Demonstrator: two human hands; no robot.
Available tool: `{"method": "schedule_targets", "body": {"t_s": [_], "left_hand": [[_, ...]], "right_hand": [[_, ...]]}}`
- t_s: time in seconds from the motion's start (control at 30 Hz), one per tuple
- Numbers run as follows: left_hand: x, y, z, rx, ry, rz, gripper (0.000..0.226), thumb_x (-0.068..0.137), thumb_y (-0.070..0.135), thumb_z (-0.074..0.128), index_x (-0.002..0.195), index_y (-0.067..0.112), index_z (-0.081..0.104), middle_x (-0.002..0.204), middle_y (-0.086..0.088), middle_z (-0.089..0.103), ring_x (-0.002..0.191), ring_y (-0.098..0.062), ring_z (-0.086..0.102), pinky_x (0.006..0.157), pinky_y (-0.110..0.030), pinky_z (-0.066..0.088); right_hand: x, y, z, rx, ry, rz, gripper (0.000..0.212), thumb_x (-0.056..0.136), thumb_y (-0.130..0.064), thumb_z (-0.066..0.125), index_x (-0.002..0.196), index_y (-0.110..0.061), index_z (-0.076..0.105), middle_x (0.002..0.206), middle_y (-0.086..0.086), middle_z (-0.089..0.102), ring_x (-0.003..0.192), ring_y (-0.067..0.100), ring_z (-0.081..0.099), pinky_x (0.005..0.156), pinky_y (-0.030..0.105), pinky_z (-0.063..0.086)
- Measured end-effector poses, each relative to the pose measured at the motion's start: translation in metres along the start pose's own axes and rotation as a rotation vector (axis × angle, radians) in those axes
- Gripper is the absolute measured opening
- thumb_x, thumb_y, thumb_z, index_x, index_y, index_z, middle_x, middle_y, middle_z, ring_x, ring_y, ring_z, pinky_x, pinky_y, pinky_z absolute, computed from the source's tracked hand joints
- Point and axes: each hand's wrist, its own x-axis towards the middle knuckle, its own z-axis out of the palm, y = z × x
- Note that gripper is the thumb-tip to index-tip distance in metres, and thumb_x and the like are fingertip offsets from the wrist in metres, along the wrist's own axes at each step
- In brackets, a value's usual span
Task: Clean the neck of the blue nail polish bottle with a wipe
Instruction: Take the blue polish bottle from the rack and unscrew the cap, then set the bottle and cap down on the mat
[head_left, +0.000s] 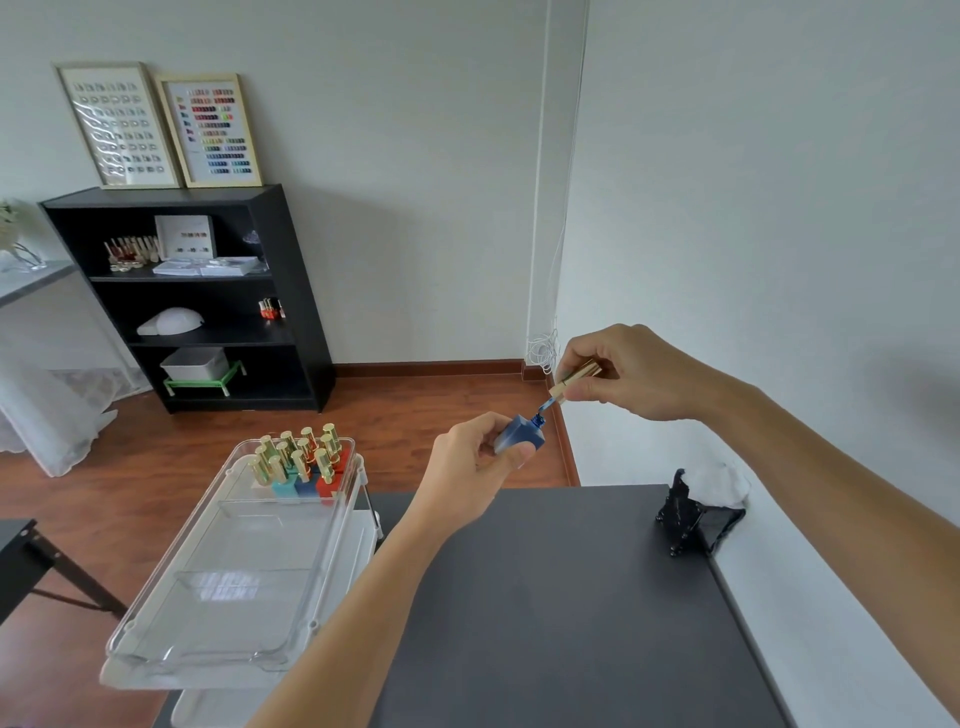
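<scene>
My left hand (470, 467) grips the blue nail polish bottle (519, 436), tilted with its open neck (538, 420) pointing up and to the right. My right hand (631, 371) pinches the gold cap (574, 382), whose brush tip sits at the bottle's neck. Both are held in the air beyond the far edge of the dark table (561, 597). White wipes (719, 486) stick up from a black holder (685, 517) at the table's far right corner.
A clear tray (234, 566) on a white cart at the left holds several gold-capped polish bottles (301, 460) at its far end. A black shelf unit (187, 296) stands against the back wall. A white wall runs along the table's right side.
</scene>
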Motion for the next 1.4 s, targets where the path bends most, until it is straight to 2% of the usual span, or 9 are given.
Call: {"method": "schedule_targets", "body": {"t_s": [0.2,0.67,0.77,0.87,0.97,1.07,1.13,1.27,1.4], "left_hand": [[0.0,0.0,0.0,0.009,0.001,-0.004,0.013,0.088,0.03,0.067,0.101,0.029,0.066,0.086,0.016,0.07,0.08,-0.007,0.064,0.068,-0.017,0.047],[0.001,-0.005,0.003,0.012,0.025,-0.045,0.014,0.087,0.033,0.067,0.101,0.031,0.066,0.084,0.02,0.068,0.076,0.004,0.061,0.062,-0.012,0.044],[0.001,-0.012,0.005,-0.009,0.035,-0.074,0.017,0.087,0.033,0.068,0.102,0.027,0.067,0.087,0.016,0.07,0.078,-0.005,0.065,0.064,-0.014,0.047],[-0.002,-0.024,0.01,-0.031,0.052,-0.121,0.018,0.085,0.033,0.07,0.1,0.024,0.067,0.087,0.013,0.071,0.077,-0.007,0.066,0.064,-0.016,0.05],[-0.007,-0.043,0.018,-0.062,0.08,-0.184,0.014,0.083,0.031,0.072,0.094,0.025,0.067,0.085,0.011,0.072,0.075,-0.009,0.067,0.066,-0.021,0.051],[-0.018,-0.07,0.029,-0.115,0.098,-0.248,0.014,0.081,0.028,0.072,0.094,0.031,0.067,0.085,0.009,0.074,0.078,-0.014,0.068,0.069,-0.022,0.051],[-0.025,-0.091,0.037,-0.131,0.095,-0.302,0.018,0.081,0.026,0.071,0.099,0.03,0.068,0.087,0.007,0.074,0.08,-0.016,0.068,0.074,-0.026,0.051],[-0.039,-0.136,0.057,-0.111,0.087,-0.437,0.012,0.082,0.023,0.07,0.092,0.028,0.067,0.084,-0.002,0.072,0.074,-0.018,0.063,0.068,-0.023,0.045],[-0.05,-0.175,0.075,-0.085,0.089,-0.548,0.015,0.083,0.018,0.07,0.094,0.026,0.065,0.088,0.002,0.071,0.081,-0.017,0.064,0.068,-0.017,0.044]], "right_hand": [[-0.001,0.003,0.001,-0.01,-0.005,0.012,0.004,0.086,-0.022,0.071,0.085,-0.025,0.07,0.069,-0.008,0.062,0.058,0.007,0.048,0.059,0.019,0.04],[-0.009,0.02,0.004,0.094,0.032,0.063,0.002,0.086,-0.025,0.071,0.086,-0.024,0.07,0.078,-0.005,0.072,0.061,0.002,0.056,0.061,0.021,0.045],[-0.011,0.031,0.012,0.25,0.05,0.094,0.004,0.087,-0.02,0.071,0.088,-0.017,0.069,0.079,0.001,0.075,0.065,0.008,0.062,0.063,0.025,0.052],[-0.016,0.048,0.029,0.539,0.059,0.164,0.011,0.088,-0.012,0.069,0.095,-0.004,0.067,0.088,0.013,0.076,0.071,0.012,0.065,0.067,0.025,0.054],[-0.025,0.069,0.059,0.856,0.05,0.283,0.012,0.091,-0.005,0.064,0.102,-0.005,0.067,0.086,0.009,0.074,0.071,0.012,0.064,0.071,0.022,0.056],[-0.035,0.09,0.1,0.997,0.053,0.411,0.02,0.099,-0.004,0.051,0.111,0.002,0.065,0.087,0.009,0.065,0.07,0.01,0.061,0.071,0.02,0.055],[-0.042,0.102,0.129,1.004,0.037,0.512,0.025,0.102,-0.01,0.045,0.103,0.001,0.067,0.088,0.01,0.062,0.068,0.011,0.061,0.068,0.02,0.054],[-0.051,0.123,0.185,0.866,0.01,0.698,0.028,0.104,-0.029,0.039,0.102,-0.009,0.058,0.082,0.01,0.072,0.062,0.013,0.053,0.056,0.023,0.045],[-0.06,0.15,0.234,0.659,0.016,0.796,0.019,0.1,-0.032,0.047,0.102,-0.015,0.055,0.087,0.002,0.079,0.056,0.012,0.038,0.058,0.027,0.036]]}}
